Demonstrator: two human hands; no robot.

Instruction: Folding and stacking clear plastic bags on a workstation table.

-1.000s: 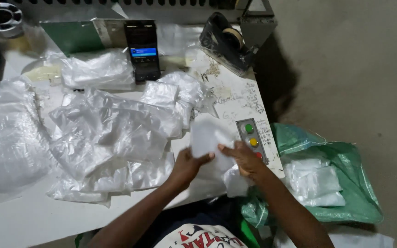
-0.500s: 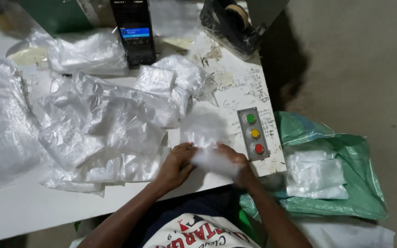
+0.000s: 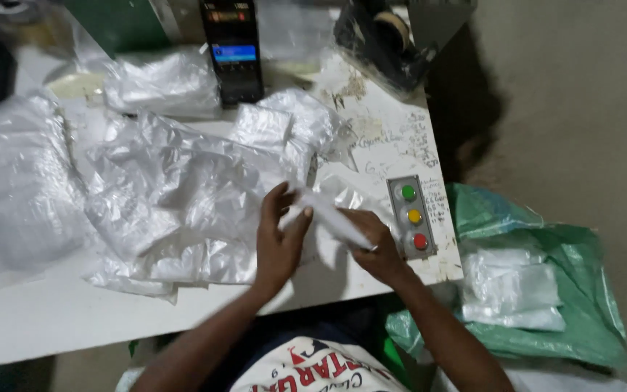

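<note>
Head view. Left hand [image 3: 279,232] and right hand [image 3: 377,247] both pinch one small clear plastic bag [image 3: 326,213], held just above the white table [image 3: 52,319] near its front edge. Left fingers are closed on the bag's near end; right fingers are closed round the other end, the film stretched and slightly twisted between them. Motion blur hides the exact fingertip placement.

Left of the left hand: a heap of loose clear bags [image 3: 175,203]. Just right of the right hand: a grey button box [image 3: 411,216] with green, yellow and red buttons. Beyond both hands: a dark handheld device [image 3: 234,51] and a tape dispenser [image 3: 386,36]. Lower right, off the table: a green sack [image 3: 546,319] holding packed bags.

Judgement: thin film slips and clings, so grip near the corners, keep even tension, and work clear of the heap.
</note>
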